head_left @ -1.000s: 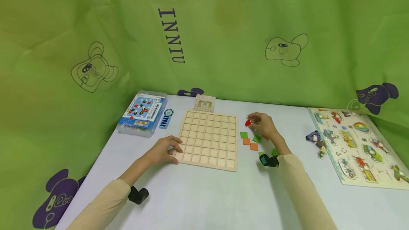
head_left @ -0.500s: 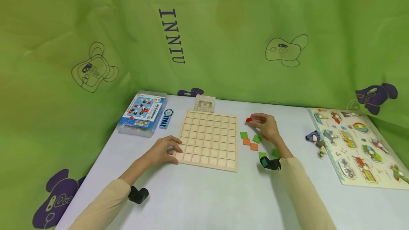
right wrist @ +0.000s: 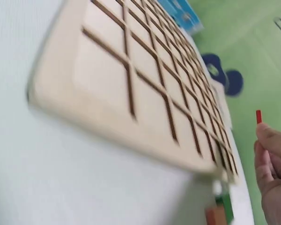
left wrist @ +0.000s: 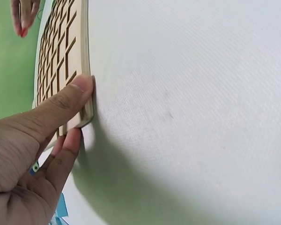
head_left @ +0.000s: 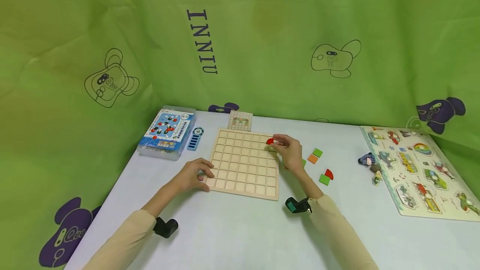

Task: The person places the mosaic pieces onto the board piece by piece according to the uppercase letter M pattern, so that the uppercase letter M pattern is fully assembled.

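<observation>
Head view: left hand (head_left: 193, 175) is gripping the near left corner of a wooden grid board (head_left: 241, 164), thumb pressing on top. Right hand (head_left: 289, 150) is pinching a red fan-shaped piece (head_left: 269, 141) between thumb and fingers, holding it raised by the board's far right corner. Right of the board, an orange tile (head_left: 313, 159) is touching a green tile (head_left: 318, 152); nearer, a loose red piece (head_left: 329, 173) is lying against a second green tile (head_left: 324, 179). A patterned card (head_left: 240, 121) is lying just beyond the board; a picture puzzle (head_left: 420, 170) is occupying the far right.
</observation>
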Action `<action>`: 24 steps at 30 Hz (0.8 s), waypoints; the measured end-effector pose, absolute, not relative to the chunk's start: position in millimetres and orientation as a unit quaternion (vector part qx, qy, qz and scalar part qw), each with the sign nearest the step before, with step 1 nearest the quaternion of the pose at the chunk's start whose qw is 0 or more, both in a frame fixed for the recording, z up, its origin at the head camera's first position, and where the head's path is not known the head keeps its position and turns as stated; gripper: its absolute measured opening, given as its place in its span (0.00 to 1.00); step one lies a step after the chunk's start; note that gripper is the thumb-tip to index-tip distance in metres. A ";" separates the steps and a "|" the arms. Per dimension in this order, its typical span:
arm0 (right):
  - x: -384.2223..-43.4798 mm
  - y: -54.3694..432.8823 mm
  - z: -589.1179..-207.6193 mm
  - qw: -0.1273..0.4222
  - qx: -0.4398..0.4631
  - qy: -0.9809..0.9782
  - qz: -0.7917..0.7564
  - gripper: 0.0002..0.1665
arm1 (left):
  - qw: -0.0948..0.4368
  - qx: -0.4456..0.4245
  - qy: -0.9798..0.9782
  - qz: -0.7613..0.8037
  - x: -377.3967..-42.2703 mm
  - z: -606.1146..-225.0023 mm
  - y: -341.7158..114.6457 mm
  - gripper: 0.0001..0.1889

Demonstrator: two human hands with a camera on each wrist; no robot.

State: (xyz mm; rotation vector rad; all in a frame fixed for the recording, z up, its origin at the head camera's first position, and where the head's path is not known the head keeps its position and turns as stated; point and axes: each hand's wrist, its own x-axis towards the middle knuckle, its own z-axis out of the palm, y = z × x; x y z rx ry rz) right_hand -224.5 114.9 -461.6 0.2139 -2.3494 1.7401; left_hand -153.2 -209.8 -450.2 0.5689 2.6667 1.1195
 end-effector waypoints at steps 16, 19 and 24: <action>-234.2 24.8 -485.0 0.090 0.187 -0.812 0.545 0.18 | 0.102 0.186 0.905 0.368 -157.4 -448.9 -207.1 0.16; -235.7 15.6 -484.9 0.075 0.187 -0.813 0.546 0.18 | 0.102 0.189 0.904 0.370 -156.8 -449.4 -207.6 0.16; -238.2 4.3 -481.2 0.042 0.192 -0.819 0.539 0.19 | 0.100 0.192 0.901 0.375 -155.9 -449.3 -208.8 0.15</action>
